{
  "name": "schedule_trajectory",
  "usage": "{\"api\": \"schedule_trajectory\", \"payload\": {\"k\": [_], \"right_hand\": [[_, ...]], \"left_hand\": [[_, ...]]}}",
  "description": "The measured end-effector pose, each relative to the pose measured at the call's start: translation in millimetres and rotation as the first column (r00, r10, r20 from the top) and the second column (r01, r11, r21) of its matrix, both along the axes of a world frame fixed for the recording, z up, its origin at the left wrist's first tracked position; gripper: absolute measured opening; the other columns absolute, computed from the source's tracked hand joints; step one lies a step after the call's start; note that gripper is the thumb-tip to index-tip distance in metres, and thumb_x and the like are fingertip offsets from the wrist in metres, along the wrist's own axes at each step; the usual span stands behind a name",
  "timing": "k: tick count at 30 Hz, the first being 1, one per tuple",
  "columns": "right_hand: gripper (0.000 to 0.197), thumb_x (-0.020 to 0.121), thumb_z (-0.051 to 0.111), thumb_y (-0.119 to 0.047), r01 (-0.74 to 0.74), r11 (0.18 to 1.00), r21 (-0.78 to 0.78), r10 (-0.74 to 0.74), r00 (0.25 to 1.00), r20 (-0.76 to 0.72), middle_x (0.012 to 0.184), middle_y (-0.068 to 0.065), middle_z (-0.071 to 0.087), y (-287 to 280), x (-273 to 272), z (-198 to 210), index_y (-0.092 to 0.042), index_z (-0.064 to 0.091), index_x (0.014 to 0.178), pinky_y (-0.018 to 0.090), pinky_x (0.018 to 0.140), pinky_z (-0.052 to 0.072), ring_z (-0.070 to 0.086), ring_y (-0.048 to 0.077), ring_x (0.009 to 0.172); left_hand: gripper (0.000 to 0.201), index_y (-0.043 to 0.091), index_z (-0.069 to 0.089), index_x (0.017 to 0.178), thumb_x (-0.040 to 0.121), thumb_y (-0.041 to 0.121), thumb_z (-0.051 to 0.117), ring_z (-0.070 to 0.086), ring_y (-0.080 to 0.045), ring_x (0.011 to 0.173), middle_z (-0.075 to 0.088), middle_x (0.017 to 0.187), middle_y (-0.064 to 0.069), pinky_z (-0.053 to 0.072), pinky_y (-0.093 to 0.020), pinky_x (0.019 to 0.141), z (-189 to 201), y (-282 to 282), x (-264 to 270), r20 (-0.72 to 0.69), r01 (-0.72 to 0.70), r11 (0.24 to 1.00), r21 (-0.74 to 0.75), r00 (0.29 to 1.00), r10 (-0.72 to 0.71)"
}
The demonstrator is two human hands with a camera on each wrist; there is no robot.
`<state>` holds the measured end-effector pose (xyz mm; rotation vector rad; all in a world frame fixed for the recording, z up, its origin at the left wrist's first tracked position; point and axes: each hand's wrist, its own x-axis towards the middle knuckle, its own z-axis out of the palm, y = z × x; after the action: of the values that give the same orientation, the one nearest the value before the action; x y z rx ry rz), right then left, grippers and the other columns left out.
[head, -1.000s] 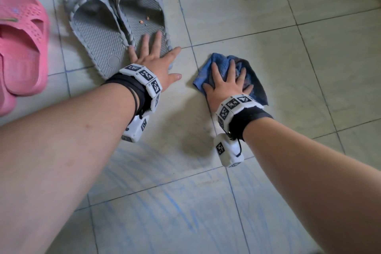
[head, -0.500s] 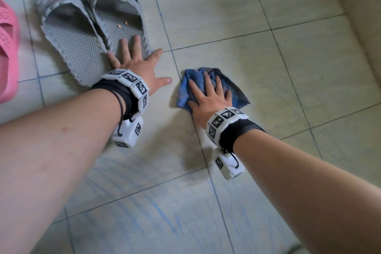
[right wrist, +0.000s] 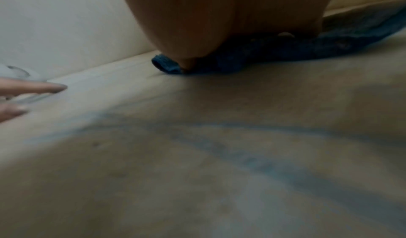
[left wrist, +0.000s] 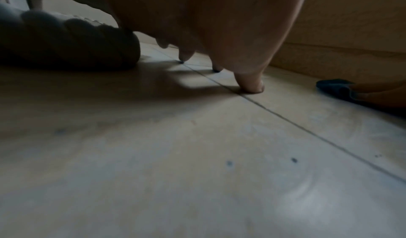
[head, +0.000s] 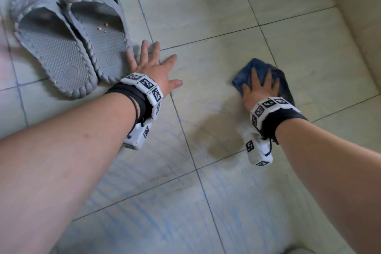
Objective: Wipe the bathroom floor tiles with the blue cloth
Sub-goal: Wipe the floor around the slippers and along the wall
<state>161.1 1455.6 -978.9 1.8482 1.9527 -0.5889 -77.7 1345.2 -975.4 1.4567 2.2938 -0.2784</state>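
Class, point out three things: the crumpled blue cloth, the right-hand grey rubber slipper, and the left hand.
Crumpled blue cloth (head: 258, 66): head view, far edge.
Right-hand grey rubber slipper (head: 107, 45): head view, ribbed footbed.
Left hand (head: 153, 72): head view, back of hand.

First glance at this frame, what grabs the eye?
The two bare forearms reaching in, each with a white marker-tagged wrist band. The right hand presses flat on the crumpled blue cloth on the floor tiles at right of centre, while the left hand is splayed on the floor beside the grey slippers at upper left. Faint blue streaks mark the near tiles.
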Motion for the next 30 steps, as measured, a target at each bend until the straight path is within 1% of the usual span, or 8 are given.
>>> {"api": "schedule_trajectory", "payload": {"k": [2,5,10,13,16,19,25,30], "right_hand": [[0.062,0.102,0.029,-0.049,-0.014,1.0,0.021,0.014,1.0,-0.007,0.162,0.001,-0.02,-10.3,-10.1,0.7,-0.041,-0.003,0.154,0.056,0.118,0.001,-0.016,0.034,0.148],[0.063,0.101,0.032,-0.048,-0.211,0.977,-0.003,0.211,0.975,-0.067,0.162,0.002,-0.022,-44.7,-35.7,2.1,-0.041,-0.001,0.154,0.059,0.116,0.0,-0.017,0.038,0.147],[0.06,0.102,0.029,-0.051,-0.44,0.897,-0.049,0.431,0.893,-0.128,0.161,-0.004,-0.024,-72.9,-45.0,1.6,-0.047,-0.004,0.152,0.058,0.116,-0.006,-0.023,0.032,0.147],[0.058,0.102,0.029,-0.051,-0.366,0.93,-0.043,0.359,0.925,-0.125,0.161,-0.007,-0.021,-43.8,-22.3,1.9,-0.048,-0.001,0.152,0.057,0.116,-0.004,-0.02,0.027,0.148],[0.058,0.102,0.03,-0.05,-0.171,0.985,-0.025,0.169,0.984,-0.051,0.161,-0.006,-0.021,-12.7,-2.2,1.3,-0.046,0.001,0.152,0.056,0.117,0.001,-0.017,0.029,0.149],[0.06,0.102,0.03,-0.049,-0.085,0.996,0.006,0.086,0.996,-0.021,0.161,-0.004,-0.022,-9.8,-2.0,1.6,-0.044,-0.001,0.153,0.058,0.118,0.003,-0.015,0.032,0.148],[0.06,0.102,0.03,-0.05,-0.391,0.919,-0.037,0.384,0.914,-0.129,0.16,0.001,-0.026,-79.2,-33.4,1.8,-0.046,-0.002,0.152,0.06,0.116,-0.006,-0.023,0.036,0.146],[0.058,0.102,0.027,-0.051,-0.445,0.894,-0.053,0.437,0.892,-0.116,0.16,-0.006,-0.024,-77.1,-29.6,2.0,-0.05,-0.005,0.15,0.06,0.117,-0.005,-0.024,0.031,0.146]], "left_hand": [[0.077,0.042,0.01,0.156,0.092,0.071,0.041,-0.013,-0.033,0.152,-0.01,0.166,-0.008,-0.01,-0.064,0.114,-0.4,4.9,-0.7,-0.001,0.009,1.0,-0.014,1.0,-0.009],[0.08,0.041,0.01,0.156,0.091,0.071,0.044,-0.007,-0.033,0.152,-0.01,0.166,-0.012,-0.009,-0.059,0.117,-1.2,14.3,0.1,0.022,0.007,1.0,-0.013,1.0,-0.006],[0.082,0.042,0.009,0.156,0.09,0.07,0.048,-0.01,-0.034,0.152,-0.014,0.165,-0.011,0.0,-0.054,0.12,-5.3,16.6,-0.8,0.092,-0.032,0.999,0.007,0.995,0.031],[0.081,0.041,0.011,0.156,0.09,0.068,0.05,-0.012,-0.034,0.151,-0.015,0.165,-0.01,0.003,-0.052,0.121,-6.0,15.6,-1.2,0.124,-0.049,0.999,0.022,0.991,0.046],[0.081,0.04,0.011,0.157,0.091,0.065,0.051,-0.013,-0.035,0.151,-0.016,0.165,-0.011,0.003,-0.052,0.122,-4.1,16.1,2.2,0.133,-0.064,0.998,0.008,0.989,0.062],[0.08,0.04,0.01,0.157,0.093,0.064,0.051,-0.015,-0.035,0.151,-0.017,0.165,-0.011,0.002,-0.051,0.121,-3.4,16.7,4.8,0.136,-0.075,0.997,0.002,0.988,0.074],[0.079,0.038,0.011,0.157,0.093,0.064,0.05,-0.014,-0.037,0.15,-0.016,0.164,-0.014,0.0,-0.05,0.122,-5.8,16.7,5.4,0.138,-0.074,0.997,0.025,0.988,0.07],[0.079,0.041,0.009,0.156,0.093,0.066,0.049,-0.017,-0.038,0.15,-0.02,0.163,-0.014,-0.001,-0.052,0.121,-5.6,21.8,9.7,0.14,-0.106,0.994,-0.006,0.985,0.105]]}}
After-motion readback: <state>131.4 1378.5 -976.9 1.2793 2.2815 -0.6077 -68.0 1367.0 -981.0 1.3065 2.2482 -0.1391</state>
